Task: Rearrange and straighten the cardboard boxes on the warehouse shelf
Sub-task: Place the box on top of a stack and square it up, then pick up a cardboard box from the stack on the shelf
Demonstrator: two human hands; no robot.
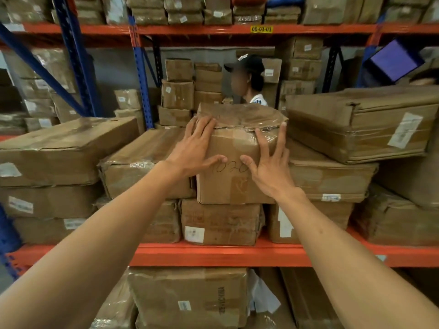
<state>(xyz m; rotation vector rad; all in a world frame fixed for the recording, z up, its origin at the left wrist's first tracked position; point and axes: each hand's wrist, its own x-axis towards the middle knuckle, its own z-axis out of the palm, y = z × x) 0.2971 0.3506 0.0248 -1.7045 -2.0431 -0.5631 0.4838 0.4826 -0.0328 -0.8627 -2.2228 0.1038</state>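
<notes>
A taped cardboard box (231,188) with "1020" handwritten on its front stands on top of another box (221,222) in the middle of the shelf. My left hand (194,148) lies flat on its upper left corner, fingers spread and reaching the top edge, thumb on the front face. My right hand (270,167) presses flat against the right side of its front, fingers spread upward. Neither hand wraps around the box.
Flat boxes flank it: one (142,167) on the left, a stack (332,179) on the right topped by a tilted box (356,129). The orange shelf beam (213,254) runs below. A person in a black cap (249,77) stands behind the rack. A blue upright (142,79) rises at left.
</notes>
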